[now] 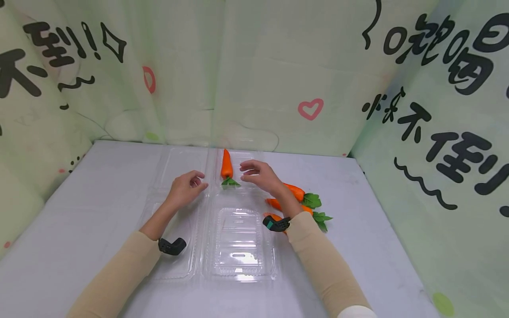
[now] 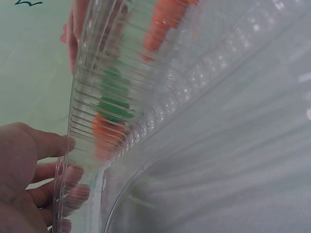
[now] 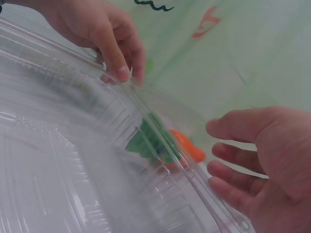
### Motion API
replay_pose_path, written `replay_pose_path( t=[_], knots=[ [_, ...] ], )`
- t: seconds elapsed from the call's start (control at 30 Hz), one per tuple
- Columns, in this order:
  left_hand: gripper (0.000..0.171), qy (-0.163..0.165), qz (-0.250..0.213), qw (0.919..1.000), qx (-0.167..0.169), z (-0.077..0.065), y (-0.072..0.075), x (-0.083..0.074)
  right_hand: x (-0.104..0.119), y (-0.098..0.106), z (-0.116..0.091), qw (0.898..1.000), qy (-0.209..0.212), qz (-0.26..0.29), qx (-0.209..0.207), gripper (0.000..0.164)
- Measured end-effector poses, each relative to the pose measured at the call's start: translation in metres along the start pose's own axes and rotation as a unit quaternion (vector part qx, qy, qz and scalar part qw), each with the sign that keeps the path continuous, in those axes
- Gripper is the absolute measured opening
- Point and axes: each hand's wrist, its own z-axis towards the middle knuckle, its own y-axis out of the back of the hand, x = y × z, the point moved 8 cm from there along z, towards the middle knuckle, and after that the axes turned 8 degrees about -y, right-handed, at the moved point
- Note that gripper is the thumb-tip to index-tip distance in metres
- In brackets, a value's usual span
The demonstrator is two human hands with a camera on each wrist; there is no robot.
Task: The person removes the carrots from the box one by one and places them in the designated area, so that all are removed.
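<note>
My left hand [image 1: 187, 189] holds the raised edge of a clear plastic clamshell container [image 2: 141, 92] between thumb and fingers. The fingers show through the plastic in the left wrist view. My right hand [image 1: 260, 175] is held over the right side with its thumb apart from loosely bent fingers and nothing between them. Between the two hands, an orange carrot [image 1: 226, 165] with green leaves lies in the far container, tip pointing away. A second clear container [image 1: 240, 243] lies spread out nearer to me.
Right of the containers, partly under my right forearm, lie several more carrots [image 1: 295, 191] with leafy tops. Both wrists wear a black camera [image 1: 172, 246]. A pale green curtain [image 1: 258, 66] with writing stands behind and beside the white table [image 1: 99, 198].
</note>
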Motion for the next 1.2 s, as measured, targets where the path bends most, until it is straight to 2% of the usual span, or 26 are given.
replay_pose_path(
  t=[0.3,0.7,1.2],
  knots=[
    [0.036,0.000,-0.003,1.0000,0.001,-0.001,0.000,0.002,-0.002,-0.004,0.005,1.000,-0.012,0.008,-0.006,0.046],
    [0.036,-0.008,-0.001,1.0000,-0.002,-0.001,0.000,0.000,0.000,-0.008,0.009,1.000,-0.020,-0.007,-0.019,0.043],
    [0.036,0.000,0.002,1.0000,0.003,0.001,-0.002,0.001,0.000,-0.010,0.017,0.999,-0.035,-0.009,-0.031,0.043]
  ],
)
